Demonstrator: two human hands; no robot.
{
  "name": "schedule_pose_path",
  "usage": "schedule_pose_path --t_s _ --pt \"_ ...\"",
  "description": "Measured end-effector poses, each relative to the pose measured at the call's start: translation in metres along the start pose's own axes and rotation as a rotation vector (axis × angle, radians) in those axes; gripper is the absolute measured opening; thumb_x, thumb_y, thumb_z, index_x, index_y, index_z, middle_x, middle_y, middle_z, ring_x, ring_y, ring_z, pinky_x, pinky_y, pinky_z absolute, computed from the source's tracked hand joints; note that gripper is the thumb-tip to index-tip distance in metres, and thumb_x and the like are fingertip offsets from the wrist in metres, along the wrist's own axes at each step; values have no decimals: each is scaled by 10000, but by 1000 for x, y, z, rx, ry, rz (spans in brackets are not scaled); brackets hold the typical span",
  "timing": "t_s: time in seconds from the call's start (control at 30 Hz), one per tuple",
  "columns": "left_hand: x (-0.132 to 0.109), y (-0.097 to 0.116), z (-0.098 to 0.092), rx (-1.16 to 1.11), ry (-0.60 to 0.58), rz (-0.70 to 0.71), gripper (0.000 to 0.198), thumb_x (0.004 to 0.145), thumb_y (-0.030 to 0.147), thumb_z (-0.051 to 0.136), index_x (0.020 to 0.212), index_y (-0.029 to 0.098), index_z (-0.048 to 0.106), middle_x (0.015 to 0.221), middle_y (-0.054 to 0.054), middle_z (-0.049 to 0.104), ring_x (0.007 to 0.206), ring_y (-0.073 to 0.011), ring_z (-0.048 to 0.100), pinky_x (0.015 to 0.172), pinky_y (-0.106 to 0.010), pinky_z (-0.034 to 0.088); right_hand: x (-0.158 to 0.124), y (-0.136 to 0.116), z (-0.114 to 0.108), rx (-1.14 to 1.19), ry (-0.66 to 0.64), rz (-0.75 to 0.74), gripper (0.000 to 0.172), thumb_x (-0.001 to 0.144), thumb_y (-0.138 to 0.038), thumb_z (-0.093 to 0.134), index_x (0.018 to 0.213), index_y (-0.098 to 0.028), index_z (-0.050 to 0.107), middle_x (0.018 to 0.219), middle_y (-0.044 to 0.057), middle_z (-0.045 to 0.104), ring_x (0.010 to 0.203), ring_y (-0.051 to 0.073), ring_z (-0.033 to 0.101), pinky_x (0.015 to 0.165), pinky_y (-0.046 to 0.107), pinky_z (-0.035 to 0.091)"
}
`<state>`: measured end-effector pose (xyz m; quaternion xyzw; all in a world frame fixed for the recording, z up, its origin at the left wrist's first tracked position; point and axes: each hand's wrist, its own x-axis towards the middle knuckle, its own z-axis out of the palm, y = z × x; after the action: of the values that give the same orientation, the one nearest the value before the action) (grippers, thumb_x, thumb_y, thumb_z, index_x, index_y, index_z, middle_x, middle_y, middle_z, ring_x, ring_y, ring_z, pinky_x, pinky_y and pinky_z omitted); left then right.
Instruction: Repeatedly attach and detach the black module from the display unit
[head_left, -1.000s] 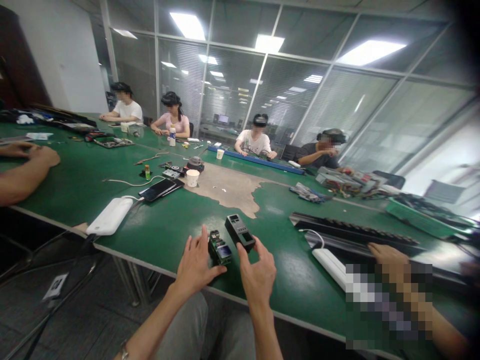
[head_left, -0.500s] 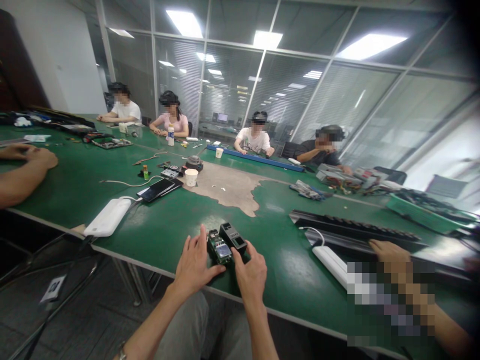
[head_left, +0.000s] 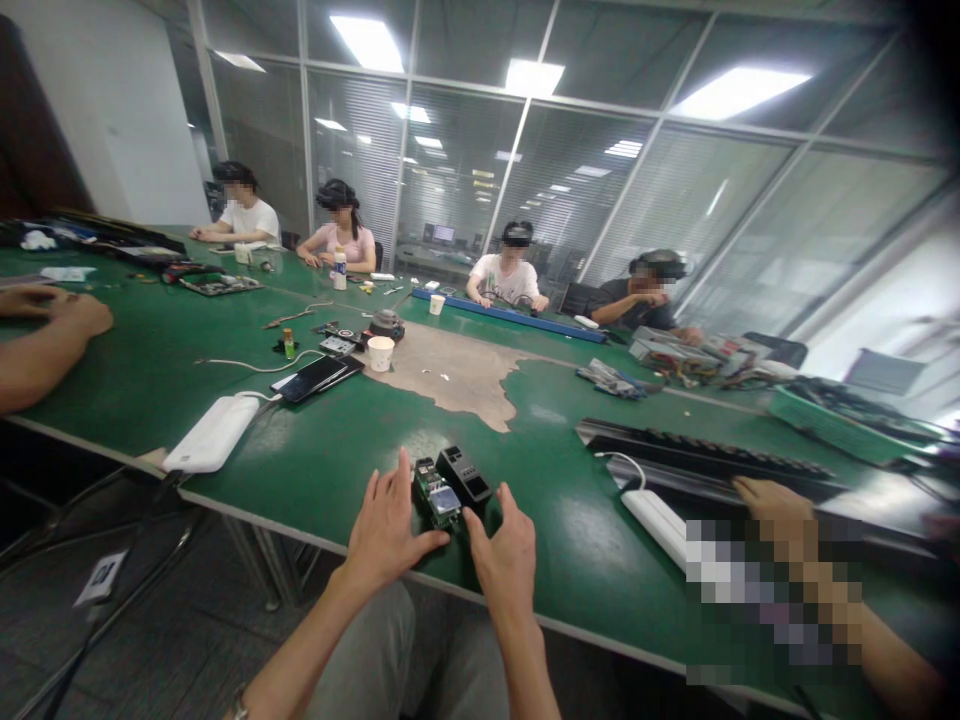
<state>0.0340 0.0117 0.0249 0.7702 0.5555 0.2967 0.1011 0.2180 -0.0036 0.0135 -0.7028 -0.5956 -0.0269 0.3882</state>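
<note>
Circuit board (head_left: pixel 436 500) with a small screen lies near the front edge of the green counter (head_left: pixel 315 470), just beside a black device (head_left: pixel 465 478). Both hands are open with fingers spread, apparently gripping nothing: the left hand (head_left: pixel 391 530) flanks the board, thumb at its lower edge, and the right hand (head_left: pixel 504 560) is at its near corner. A careless nudge could slide the board off the edge.

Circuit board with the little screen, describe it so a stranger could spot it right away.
On the green workbench, look at the near edge below the worn tan patch. Between the person's left hand and right hand lies a small circuit board. Unlike the black device beside it, it shows bare components and a small screen.
</note>
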Motion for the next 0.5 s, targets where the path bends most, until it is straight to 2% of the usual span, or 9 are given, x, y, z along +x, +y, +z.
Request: schedule_pose_path --t_s 0.1,0.3,0.5 --pt "0 -1 0 1 1 6 1258 699 697 631 1493 108 -146 1453 -185 411 1342 -328 366 1145 -546 171 3 -1 3 -10 -27 17 658 832 -464 554 1325 -33 492 1185 213 614 1086 307 545 932 410 404" --pt "0 -1 0 1 -5 4 1249 699 670 648 1495 114 -137 1440 -180 429 1341 -330 370 1144 -547 172 6 -5 4 5 -30 63 462 853 -439 522 1172 -114 603 1048 144 665 947 278 573 847 370 417" --pt "0 0 -1 -11 5 2 1251 698 623 685 1494 135 -148 1447 -160 428 1338 -314 377 1150 -533 174 7 -21 -16 118 67 142 516 827 -535 543 1136 -129 621 1003 134 676 938 278 592 849 368 417"
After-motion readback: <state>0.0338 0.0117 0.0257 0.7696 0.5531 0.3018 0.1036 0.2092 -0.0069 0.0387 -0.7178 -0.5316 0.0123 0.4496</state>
